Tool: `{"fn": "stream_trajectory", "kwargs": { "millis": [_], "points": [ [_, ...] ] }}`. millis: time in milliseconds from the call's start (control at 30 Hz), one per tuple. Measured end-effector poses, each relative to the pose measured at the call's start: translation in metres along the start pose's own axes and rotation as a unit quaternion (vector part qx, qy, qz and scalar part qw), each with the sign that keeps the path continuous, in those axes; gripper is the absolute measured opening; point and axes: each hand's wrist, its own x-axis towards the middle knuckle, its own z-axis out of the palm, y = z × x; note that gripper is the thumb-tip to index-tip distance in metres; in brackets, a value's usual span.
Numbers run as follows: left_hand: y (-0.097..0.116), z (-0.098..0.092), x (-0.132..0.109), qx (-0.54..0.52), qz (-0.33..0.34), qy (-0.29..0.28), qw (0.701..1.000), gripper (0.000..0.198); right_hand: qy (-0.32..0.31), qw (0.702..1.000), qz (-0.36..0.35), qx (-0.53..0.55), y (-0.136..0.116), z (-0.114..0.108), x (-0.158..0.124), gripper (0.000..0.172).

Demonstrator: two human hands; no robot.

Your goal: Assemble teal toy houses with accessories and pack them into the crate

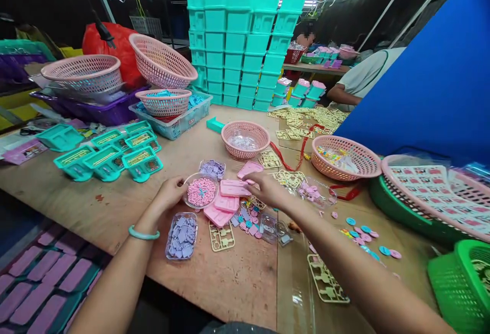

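My left hand [171,191] grips the rim of a round clear bowl [187,202] filled with small pink pieces [199,195] and a few blue ones on top. My right hand [266,188] has its fingers closed at the right edge of a pink plastic tray [233,188], the top one of several overlapping trays. Another pink tray [250,169] lies just behind that hand. In front of the bowl is a clear box of purple parts [182,236]; a second box of purple parts [213,169] stands behind it. A cream sprue frame [222,237] lies near the trays.
Teal boxes [233,43] are stacked high at the back. Filled teal trays [103,160] stand at the left. Pink baskets [245,140] sit mid-table and right, beside a blue panel [429,79]. Loose discs [365,237] lie right. A co-worker's sleeve [367,76] shows behind the panel.
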Motion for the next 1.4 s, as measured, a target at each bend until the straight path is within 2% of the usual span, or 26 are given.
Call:
{"fn": "stream_trajectory", "kwargs": {
  "millis": [100, 233, 300, 400, 467, 567, 667, 767, 833, 933, 967, 1000, 1067, 1133, 1167, 1267, 1333, 1400],
  "points": [
    [0.000, -0.019, -0.005, -0.036, -0.021, 0.050, 0.998, 0.022, 0.002, 1.000, -0.004, -0.012, -0.006, 0.018, -0.007, 0.024],
    [-0.001, -0.042, -0.008, -0.088, -0.059, 0.110, 0.988, 0.021, 0.016, 0.999, -0.019, -0.031, -0.018, 0.032, 0.008, 0.022],
    [-0.001, -0.044, -0.007, -0.110, -0.078, 0.134, 0.982, 0.017, 0.037, 0.998, -0.021, -0.044, -0.030, 0.038, 0.022, 0.024],
    [0.001, -0.037, -0.001, -0.133, -0.095, 0.158, 0.974, 0.012, 0.057, 0.995, -0.004, -0.082, -0.048, 0.046, 0.043, 0.029],
    [0.005, -0.033, 0.001, -0.140, -0.102, 0.164, 0.971, 0.011, 0.068, 0.994, -0.009, -0.090, -0.052, 0.046, 0.051, 0.032],
    [0.019, -0.034, -0.004, -0.140, -0.106, 0.176, 0.968, 0.011, 0.112, 0.992, -0.028, -0.057, -0.036, 0.030, 0.040, 0.032],
    [0.043, -0.036, -0.025, -0.125, -0.071, 0.168, 0.975, 0.019, 0.171, 0.985, 0.025, 0.005, 0.003, -0.001, -0.001, 0.026],
    [0.070, -0.018, -0.060, -0.105, -0.001, 0.086, 0.991, 0.037, 0.221, 0.969, 0.105, 0.036, 0.045, -0.030, -0.056, 0.020],
    [0.082, 0.011, -0.088, -0.105, 0.025, -0.014, 0.994, 0.044, 0.233, 0.961, 0.145, 0.032, 0.063, -0.039, -0.091, 0.019],
    [0.086, 0.071, -0.129, -0.100, 0.033, -0.206, 0.973, 0.046, 0.211, 0.959, 0.186, 0.027, 0.071, -0.031, -0.128, 0.018],
    [0.084, 0.090, -0.141, -0.094, 0.041, -0.255, 0.962, 0.045, 0.197, 0.961, 0.194, 0.025, 0.071, -0.025, -0.136, 0.018],
    [0.081, 0.107, -0.150, -0.084, 0.053, -0.289, 0.952, 0.044, 0.183, 0.963, 0.195, 0.021, 0.069, -0.019, -0.141, 0.018],
    [0.074, 0.131, -0.161, -0.056, 0.085, -0.324, 0.941, 0.043, 0.162, 0.970, 0.183, 0.008, 0.066, -0.007, -0.142, 0.019],
    [0.068, 0.141, -0.158, -0.008, 0.134, -0.312, 0.941, 0.042, 0.149, 0.975, 0.164, -0.013, 0.063, 0.001, -0.135, 0.021],
    [0.067, 0.142, -0.152, 0.025, 0.170, -0.282, 0.944, 0.041, 0.146, 0.977, 0.155, -0.023, 0.063, 0.005, -0.128, 0.022],
    [0.073, 0.134, -0.120, 0.166, 0.281, -0.126, 0.937, 0.037, 0.136, 0.981, 0.130, -0.048, 0.067, 0.011, -0.101, 0.029],
    [0.083, 0.127, -0.097, 0.276, 0.298, -0.051, 0.912, 0.038, 0.119, 0.984, 0.122, -0.056, 0.072, 0.015, -0.084, 0.033],
    [0.090, 0.124, -0.079, 0.373, 0.266, -0.048, 0.888, 0.048, 0.103, 0.985, 0.125, -0.065, 0.079, 0.017, -0.074, 0.034]
  ]
}}
